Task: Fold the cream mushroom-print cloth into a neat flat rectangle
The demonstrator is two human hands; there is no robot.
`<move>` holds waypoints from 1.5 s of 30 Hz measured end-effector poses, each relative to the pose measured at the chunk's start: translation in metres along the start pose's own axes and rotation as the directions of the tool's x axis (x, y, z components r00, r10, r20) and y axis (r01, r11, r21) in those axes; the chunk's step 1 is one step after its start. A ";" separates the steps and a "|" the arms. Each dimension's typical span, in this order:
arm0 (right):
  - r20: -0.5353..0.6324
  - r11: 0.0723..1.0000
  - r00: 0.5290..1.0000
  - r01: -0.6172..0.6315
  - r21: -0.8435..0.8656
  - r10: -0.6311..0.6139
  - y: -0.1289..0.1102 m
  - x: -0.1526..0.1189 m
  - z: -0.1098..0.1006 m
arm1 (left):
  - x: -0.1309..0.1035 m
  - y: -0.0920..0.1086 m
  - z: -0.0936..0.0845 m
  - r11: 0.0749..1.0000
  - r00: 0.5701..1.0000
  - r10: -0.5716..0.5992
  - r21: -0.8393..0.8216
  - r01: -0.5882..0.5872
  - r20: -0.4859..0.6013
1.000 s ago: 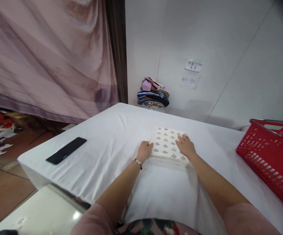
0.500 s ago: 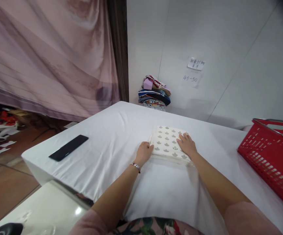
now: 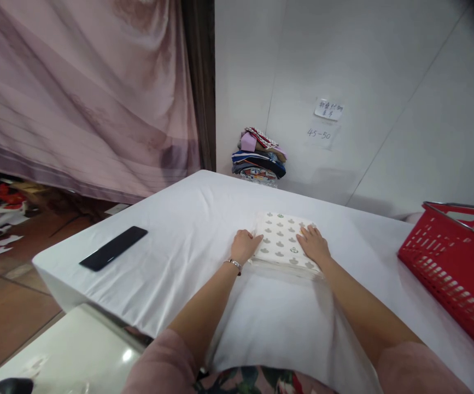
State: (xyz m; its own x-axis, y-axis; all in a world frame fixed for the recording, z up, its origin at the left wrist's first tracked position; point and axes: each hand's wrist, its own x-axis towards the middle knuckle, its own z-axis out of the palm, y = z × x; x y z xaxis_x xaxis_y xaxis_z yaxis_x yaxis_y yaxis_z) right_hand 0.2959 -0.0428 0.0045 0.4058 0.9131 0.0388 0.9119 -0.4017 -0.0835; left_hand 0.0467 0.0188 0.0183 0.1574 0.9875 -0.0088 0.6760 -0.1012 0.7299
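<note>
Right hand (image 3: 315, 244) lies spread, gripping nothing, on folded cloth (image 3: 279, 241) at three o'clock; half-curled left hand (image 3: 245, 246), grip unclear, probably steadies nine o'clock.

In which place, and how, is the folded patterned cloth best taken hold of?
Probably at its left and right edges, coming from both sides, thumbs above: the folded cloth lies flat on the white table, and its stacked layers could slip apart. The left hand touches the left edge.

White cloth (image 3: 278, 242), grey boat-like motifs
</note>
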 end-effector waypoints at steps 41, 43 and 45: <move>0.070 1.000 0.997 -0.014 0.017 0.013 0.001 0.005 -0.004 | 0.023 0.017 0.011 0.985 0.998 0.002 0.173 -0.014 0.068; 0.130 0.999 0.991 0.010 0.032 -0.014 0.003 0.008 -0.010 | 0.024 0.016 0.012 0.984 0.999 0.007 0.178 -0.017 0.054; 0.170 0.998 0.984 0.046 0.049 -0.054 0.005 0.009 -0.014 | 0.023 0.014 0.014 0.983 0.999 0.014 0.185 -0.022 0.043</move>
State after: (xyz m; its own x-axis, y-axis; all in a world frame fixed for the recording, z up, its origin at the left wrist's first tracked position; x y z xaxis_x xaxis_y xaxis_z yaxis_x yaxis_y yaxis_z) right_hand 0.3046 -0.0370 0.0180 0.3397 0.9320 -0.1265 0.9257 -0.3551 -0.1302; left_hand 0.0698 0.0386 0.0186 0.1977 0.9799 -0.0276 0.7937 -0.1435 0.5911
